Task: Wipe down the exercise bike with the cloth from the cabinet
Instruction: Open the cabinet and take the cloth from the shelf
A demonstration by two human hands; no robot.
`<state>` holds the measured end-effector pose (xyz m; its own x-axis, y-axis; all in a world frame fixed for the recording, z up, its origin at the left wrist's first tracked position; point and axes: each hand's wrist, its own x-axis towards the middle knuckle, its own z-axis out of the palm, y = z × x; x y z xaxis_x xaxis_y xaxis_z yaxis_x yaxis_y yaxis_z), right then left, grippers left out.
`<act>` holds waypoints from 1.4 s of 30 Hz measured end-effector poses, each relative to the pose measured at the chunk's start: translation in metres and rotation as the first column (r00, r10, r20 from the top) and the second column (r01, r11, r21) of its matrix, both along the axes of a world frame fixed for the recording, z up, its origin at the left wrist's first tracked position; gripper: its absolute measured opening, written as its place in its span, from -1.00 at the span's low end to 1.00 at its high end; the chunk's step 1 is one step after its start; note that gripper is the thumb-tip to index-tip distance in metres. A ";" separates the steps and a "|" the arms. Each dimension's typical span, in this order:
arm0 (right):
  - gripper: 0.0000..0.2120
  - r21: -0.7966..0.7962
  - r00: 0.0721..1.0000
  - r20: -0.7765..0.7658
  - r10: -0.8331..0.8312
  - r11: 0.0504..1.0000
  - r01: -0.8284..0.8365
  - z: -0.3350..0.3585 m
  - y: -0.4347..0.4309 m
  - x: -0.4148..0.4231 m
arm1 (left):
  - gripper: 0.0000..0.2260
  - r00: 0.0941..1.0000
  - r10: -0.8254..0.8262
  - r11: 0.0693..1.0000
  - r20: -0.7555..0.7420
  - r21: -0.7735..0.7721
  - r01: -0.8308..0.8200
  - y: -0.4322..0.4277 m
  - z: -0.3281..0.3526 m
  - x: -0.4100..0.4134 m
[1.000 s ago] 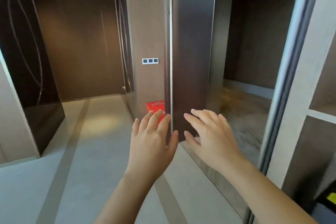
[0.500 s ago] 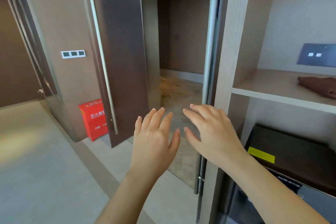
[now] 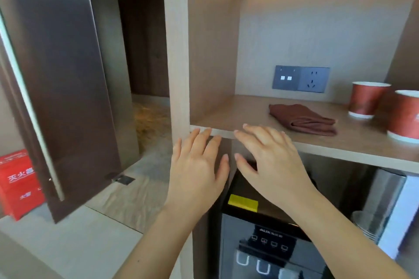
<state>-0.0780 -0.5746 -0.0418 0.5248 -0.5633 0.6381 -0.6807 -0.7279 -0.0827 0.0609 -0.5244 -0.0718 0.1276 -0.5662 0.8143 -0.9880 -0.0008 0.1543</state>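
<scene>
Both hands hang empty before the wooden cabinet shelf [image 3: 226, 113], fingers straight and spread: the left hand [image 3: 195, 172] just below its front edge, the right hand [image 3: 269, 165] with fingertips overlapping that edge. One brown cloth [image 3: 302, 120], folded flat, lies on the shelf just beyond the right hand, untouched. Two red paper cups [image 3: 367, 99] stand on the shelf right of the cloth; the frame cuts off the nearer one. One grey socket panel [image 3: 301, 79] sits on the wall behind the shelf. Beneath the shelf stands one glossy black water dispenser [image 3: 260, 244], its top partly hidden by the hands.
</scene>
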 end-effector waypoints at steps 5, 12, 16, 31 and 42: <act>-0.61 -0.020 0.996 0.006 -0.092 0.996 0.093 0.011 -0.043 -0.040 | -0.65 0.996 -0.084 0.996 -0.012 0.025 0.084 -0.048 0.007 -0.034; -0.59 0.011 0.981 -0.033 -0.189 0.982 0.189 0.020 -0.085 -0.056 | -0.65 0.990 -0.140 0.987 -0.009 0.072 0.141 -0.088 0.007 -0.045; -0.58 0.113 0.972 -0.068 -0.225 0.966 0.232 0.022 -0.097 -0.057 | -0.61 0.978 -0.206 0.976 -0.018 0.073 0.207 -0.099 0.010 -0.041; -0.71 0.108 0.995 0.013 -0.096 0.990 0.094 0.011 -0.065 -0.102 | -0.65 0.897 -0.440 0.898 -0.049 -0.046 0.438 -0.111 0.007 -0.035; -0.72 0.190 1.000 0.006 -0.002 0.982 0.001 0.046 -0.072 -0.100 | -0.74 0.818 -0.560 0.826 -0.132 -0.174 0.537 -0.113 0.002 -0.030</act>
<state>-0.1781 -0.6469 0.0045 0.5205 -0.6753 0.5226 -0.6808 -0.6976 -0.2233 0.0308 -0.6377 -0.0696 -0.0316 -0.4803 0.8765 -0.7769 0.5635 0.2807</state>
